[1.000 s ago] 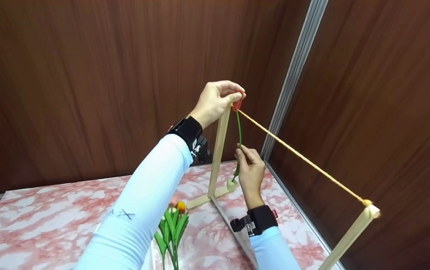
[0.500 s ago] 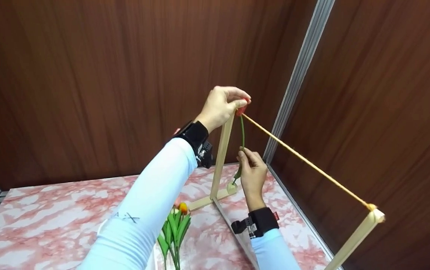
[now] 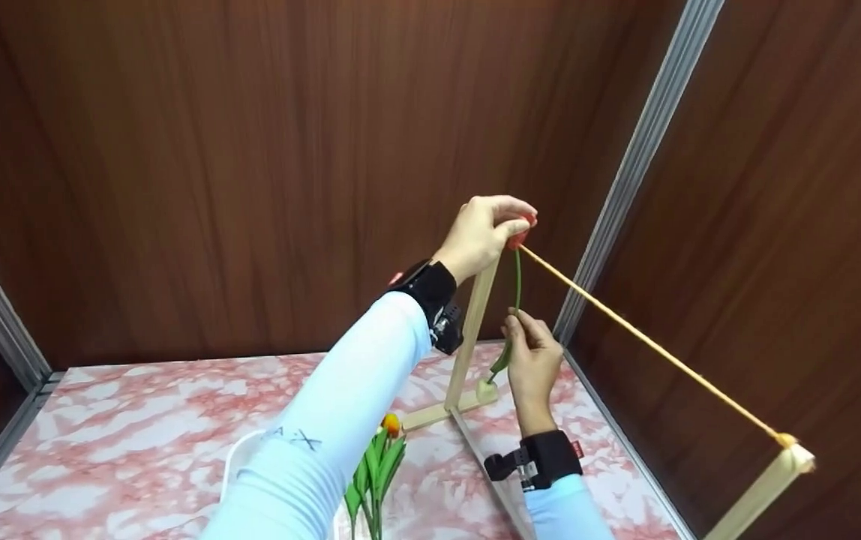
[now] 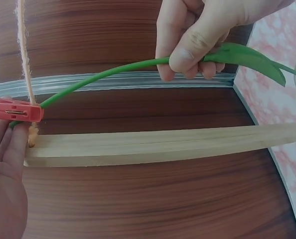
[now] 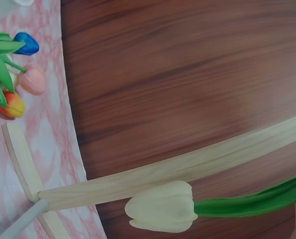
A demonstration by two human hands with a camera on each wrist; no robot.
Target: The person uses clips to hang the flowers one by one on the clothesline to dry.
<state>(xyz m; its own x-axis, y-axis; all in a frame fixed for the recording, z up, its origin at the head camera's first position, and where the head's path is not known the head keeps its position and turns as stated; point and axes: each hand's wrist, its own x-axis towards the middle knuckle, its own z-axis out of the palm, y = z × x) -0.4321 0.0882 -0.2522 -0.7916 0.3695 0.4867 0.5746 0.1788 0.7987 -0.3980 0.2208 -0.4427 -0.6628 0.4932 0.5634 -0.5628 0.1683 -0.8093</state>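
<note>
My left hand (image 3: 479, 236) grips a red clothespin (image 4: 21, 110) at the orange rope (image 3: 655, 346), close to the top of the far wooden post (image 3: 473, 330). The clothespin sits over the rope and the green stem's end in the left wrist view. Lower down, my right hand (image 3: 535, 367) pinches the stem between thumb and fingers, just above its leaf. This is a white tulip (image 5: 160, 206) hanging upside down, its bloom lowest and its stem bowed slightly. In the right wrist view the bloom overlaps the post.
Several more tulips (image 3: 378, 472), with orange, pink and blue blooms, lie on the red-and-white marbled table (image 3: 138, 442). A second post (image 3: 760, 491) carries the rope's near end. A metal bar (image 3: 487, 469) runs from the frame's foot. Brown wood-grain walls (image 3: 250, 187) stand behind and to the right.
The head view has turned, so hands, frame and rope all sit further right and lower. Both hands keep their hold on the clothespin and the tulip stem.
</note>
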